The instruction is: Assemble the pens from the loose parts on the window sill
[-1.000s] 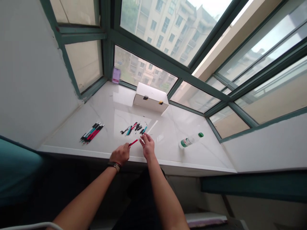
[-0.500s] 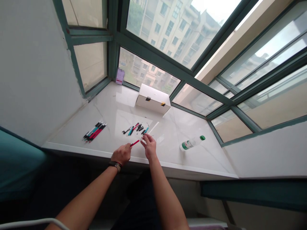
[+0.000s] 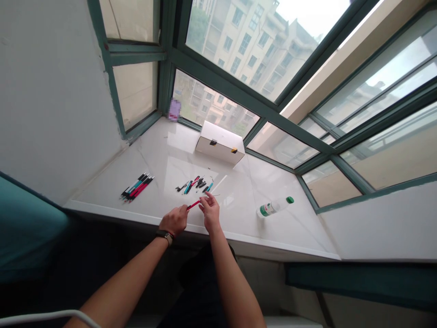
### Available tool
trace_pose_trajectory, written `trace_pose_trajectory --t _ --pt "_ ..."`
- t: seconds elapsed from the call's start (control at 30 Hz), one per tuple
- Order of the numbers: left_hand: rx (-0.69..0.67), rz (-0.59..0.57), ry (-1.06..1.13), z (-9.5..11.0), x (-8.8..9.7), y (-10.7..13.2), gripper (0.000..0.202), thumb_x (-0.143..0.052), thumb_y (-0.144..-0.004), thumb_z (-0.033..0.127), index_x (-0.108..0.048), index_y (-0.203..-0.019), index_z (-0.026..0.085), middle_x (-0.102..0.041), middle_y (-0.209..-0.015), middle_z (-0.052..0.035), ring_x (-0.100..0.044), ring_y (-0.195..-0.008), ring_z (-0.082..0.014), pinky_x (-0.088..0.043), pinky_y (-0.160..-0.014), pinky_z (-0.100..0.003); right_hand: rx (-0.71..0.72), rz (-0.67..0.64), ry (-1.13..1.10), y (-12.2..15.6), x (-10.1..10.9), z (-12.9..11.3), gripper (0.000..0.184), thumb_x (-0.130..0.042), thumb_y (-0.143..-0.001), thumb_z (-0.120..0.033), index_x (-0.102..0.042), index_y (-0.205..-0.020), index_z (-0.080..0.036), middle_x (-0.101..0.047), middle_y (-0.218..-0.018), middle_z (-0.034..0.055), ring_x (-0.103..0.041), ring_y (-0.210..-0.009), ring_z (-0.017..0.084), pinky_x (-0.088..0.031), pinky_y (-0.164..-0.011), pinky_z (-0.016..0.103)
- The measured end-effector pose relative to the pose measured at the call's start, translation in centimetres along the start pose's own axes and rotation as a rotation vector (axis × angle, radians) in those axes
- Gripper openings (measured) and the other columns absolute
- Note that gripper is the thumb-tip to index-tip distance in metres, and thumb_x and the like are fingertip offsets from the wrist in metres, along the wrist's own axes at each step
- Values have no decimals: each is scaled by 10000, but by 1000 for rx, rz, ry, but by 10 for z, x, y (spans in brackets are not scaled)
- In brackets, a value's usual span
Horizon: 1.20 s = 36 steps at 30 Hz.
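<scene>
A red pen barrel (image 3: pixel 193 205) points up and to the right above the counter's front part. My left hand (image 3: pixel 174 220) is wrapped round its lower end. At the upper end, the thumb and fingertips of my right hand (image 3: pixel 210 213) close on the pen's tip; any small part between them is too small to make out. Just beyond my fingers lie loose pen parts (image 3: pixel 200 183), black, red and blue, in a scattered group. A bundle of pens (image 3: pixel 138 187) in black, blue and red lies side by side to the left.
A plastic bottle (image 3: pixel 273 207) with a green cap stands to the right on the white counter (image 3: pixel 235 218). Against the window at the back is a white box (image 3: pixel 220 143) with two dark tabs. A blurred purple item (image 3: pixel 174 109) sits in the window corner.
My right hand has moved slightly down and left, closer to my left hand, and less of the red pen shows between them. The view has shifted a little.
</scene>
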<state>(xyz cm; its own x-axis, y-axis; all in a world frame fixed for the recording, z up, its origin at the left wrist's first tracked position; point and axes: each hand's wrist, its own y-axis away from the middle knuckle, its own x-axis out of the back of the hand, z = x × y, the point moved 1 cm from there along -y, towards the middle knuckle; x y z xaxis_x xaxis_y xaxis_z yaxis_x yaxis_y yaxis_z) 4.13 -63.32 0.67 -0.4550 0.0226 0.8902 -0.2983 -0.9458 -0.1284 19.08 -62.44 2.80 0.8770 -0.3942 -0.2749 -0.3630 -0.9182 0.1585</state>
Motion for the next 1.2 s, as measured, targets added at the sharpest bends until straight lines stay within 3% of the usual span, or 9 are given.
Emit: trace_pose_trajectory --t 0.23,0.63,1.0,1.2 --pt "-15 30 -16 -1 -2 0 327 -281 -961 353 -569 -1002 204 -632 -827 -82 -594 -782 -209 -358 -610 -271 12 37 36 -2 -6 9 472 -739 -705 -370 -602 -1134 -228 -620 -945 26 -601 -863 138 -490 -714 247" --pt "31 23 7 -1 -1 -1 363 -255 -960 396 -554 -1053 213 -639 -821 -79 -603 -750 -212 -361 -591 -277 -20 0 71 -6 -9 -4 464 -776 -659 -382 -645 -1059 -186 -683 -976 63 -627 -880 163 -497 -721 262" --pt "-4 17 39 -2 5 -1 363 -257 -958 401 -563 -994 210 -653 -838 -64 -605 -767 -205 -345 -605 -279 19 -71 153 13 -34 -5 345 -749 -685 -383 -704 -944 -160 -696 -889 54 -616 -785 148 -497 -675 247" --pt "-37 -41 89 -7 7 0 369 -264 -954 425 -574 -992 228 -658 -850 -56 -609 -779 -198 -352 -623 -277 -17 -28 138 20 -32 -3 331 -750 -674 -384 -691 -908 -158 -692 -915 59 -620 -770 144 -520 -678 255"
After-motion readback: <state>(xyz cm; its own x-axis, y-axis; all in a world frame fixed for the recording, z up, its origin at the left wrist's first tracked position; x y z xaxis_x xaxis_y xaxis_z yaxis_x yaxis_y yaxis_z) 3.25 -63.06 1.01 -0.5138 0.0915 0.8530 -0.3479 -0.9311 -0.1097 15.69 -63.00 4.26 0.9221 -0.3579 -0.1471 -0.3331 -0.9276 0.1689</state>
